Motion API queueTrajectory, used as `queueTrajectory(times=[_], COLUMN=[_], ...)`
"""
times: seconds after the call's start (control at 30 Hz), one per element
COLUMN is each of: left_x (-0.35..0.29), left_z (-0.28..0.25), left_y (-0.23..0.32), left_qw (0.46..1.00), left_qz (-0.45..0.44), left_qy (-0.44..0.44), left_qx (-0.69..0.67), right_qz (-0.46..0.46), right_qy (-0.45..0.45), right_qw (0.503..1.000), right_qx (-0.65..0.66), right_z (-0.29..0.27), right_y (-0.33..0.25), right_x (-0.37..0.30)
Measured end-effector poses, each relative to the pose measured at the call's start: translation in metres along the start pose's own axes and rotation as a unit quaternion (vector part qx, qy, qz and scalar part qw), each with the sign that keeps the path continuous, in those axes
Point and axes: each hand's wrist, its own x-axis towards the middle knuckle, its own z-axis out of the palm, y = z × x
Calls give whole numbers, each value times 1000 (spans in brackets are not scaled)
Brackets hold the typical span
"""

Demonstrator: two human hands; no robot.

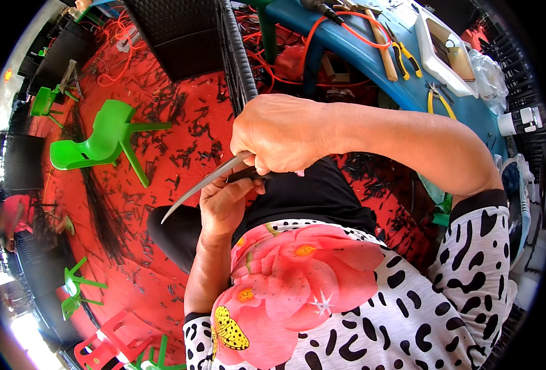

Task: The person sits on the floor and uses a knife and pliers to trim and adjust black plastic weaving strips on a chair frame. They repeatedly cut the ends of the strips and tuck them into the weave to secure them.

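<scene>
In the head view, a black wicker piece [177, 46] stands just beyond the hands, its inner panel closely woven, its near edge running down to the knuckles; whether they touch cannot be told. Much cutting appears done, judging by the black offcuts [199, 126] strewn over the red floor covering [153, 250]. Long black strands [103, 213] lie loose to the left, seemingly uncut. How much weaving or trimming is left does not show.

The right hand [279, 132] is curled into a closed fist, knuckles up and wrist nearly straight, the forearm crossing from the right with the elbow bent. It grips one end of a curved grey tapering strip [208, 180], possibly a blade, which sticks out to the lower left, over the black-trousered lap. The left hand [222, 200] is raised just below, wrist upright and fingers bent, with thumb and forefinger nearly together, apparently pinching a short dark piece [244, 174] partly hidden under the right fist
</scene>
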Motion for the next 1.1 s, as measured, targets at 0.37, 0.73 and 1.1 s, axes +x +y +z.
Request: queueTrajectory(times=[0.37,0.73,1.1], left_x=[0,3,5], left_z=[-4,-3,-6], left_y=[-5,-5,-7], left_qw=[999,999,999], left_qz=[23,13,33], left_qy=[-24,-19,-32], left_qx=[-9,24,18], right_qz=[17,15,-20], right_qy=[6,186,143], right_qw=[999,982,986], right_qx=[-28,27,80], right_z=[7,39,34], right_y=[5,6,15], right_x=[2,-23,-23])
